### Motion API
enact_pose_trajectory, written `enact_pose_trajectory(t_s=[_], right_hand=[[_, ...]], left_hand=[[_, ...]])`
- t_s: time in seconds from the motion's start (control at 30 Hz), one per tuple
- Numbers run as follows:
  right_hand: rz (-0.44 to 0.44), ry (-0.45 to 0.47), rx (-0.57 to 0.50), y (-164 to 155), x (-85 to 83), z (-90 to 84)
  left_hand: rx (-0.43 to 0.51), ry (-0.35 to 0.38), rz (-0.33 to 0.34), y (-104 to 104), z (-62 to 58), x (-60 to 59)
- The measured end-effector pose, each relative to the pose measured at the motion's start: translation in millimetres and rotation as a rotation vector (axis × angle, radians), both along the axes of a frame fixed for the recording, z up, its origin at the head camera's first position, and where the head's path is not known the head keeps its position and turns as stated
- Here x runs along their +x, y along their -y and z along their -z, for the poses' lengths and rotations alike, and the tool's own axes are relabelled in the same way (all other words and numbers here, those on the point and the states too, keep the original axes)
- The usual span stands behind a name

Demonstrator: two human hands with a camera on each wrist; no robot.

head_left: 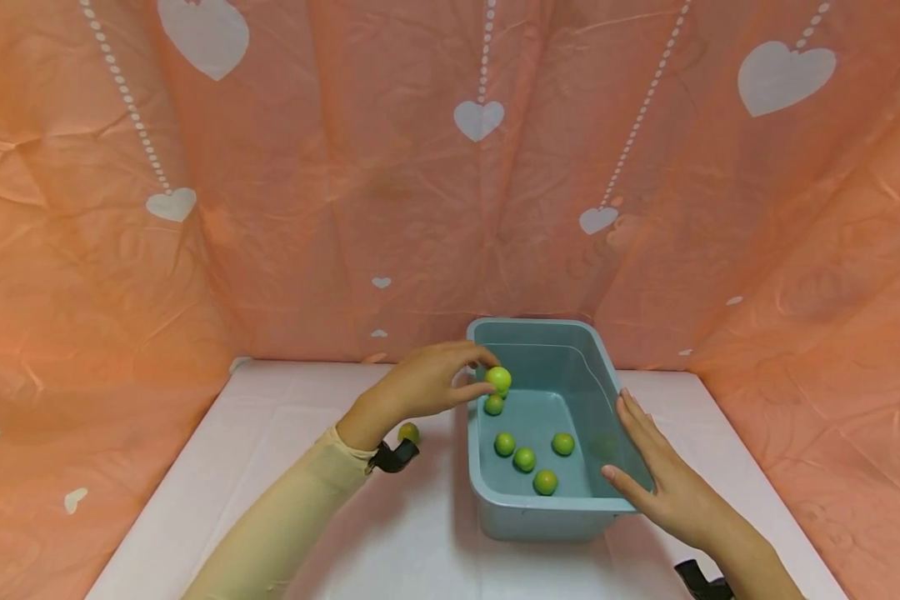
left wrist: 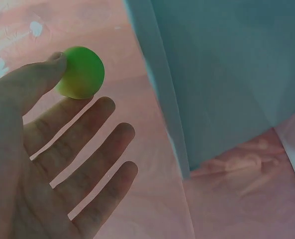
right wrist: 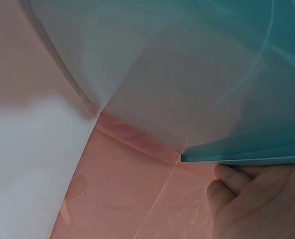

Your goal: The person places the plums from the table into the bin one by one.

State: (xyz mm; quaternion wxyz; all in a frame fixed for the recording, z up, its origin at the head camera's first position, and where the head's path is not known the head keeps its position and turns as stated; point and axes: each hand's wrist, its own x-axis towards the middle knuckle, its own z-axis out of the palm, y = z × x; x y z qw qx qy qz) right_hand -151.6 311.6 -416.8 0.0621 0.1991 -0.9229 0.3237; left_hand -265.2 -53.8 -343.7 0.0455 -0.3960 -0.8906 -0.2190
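One green ball [head_left: 498, 379], lightly pinched between the left hand's [head_left: 427, 383] thumb and fingertip over the tub's rim [head_left: 471, 417], could slip and roll off outside, while the flat, open right hand [head_left: 663, 479] merely steadies the tub.

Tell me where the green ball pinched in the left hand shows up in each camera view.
Head: green ball at centre, over the left rim of the blue tub.
Left wrist: upper left, at the fingertips.
Right wrist: not in it.
Shared landmark: the blue tub.
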Motion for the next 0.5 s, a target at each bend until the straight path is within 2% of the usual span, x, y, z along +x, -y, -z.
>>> enact_pose_trajectory(t_s=[0.3, 0.5], right_hand=[[0.002, -0.01, 0.001, -1.0, 0.4, 0.8], [0.005, 0.016, -0.007, -0.7, -0.3, -0.4]], left_hand=[[0.0, 0.0, 0.033, -19.3, 4.7, -4.3], [0.001, 0.021, 0.061, -31.0, 9.2, -4.6]])
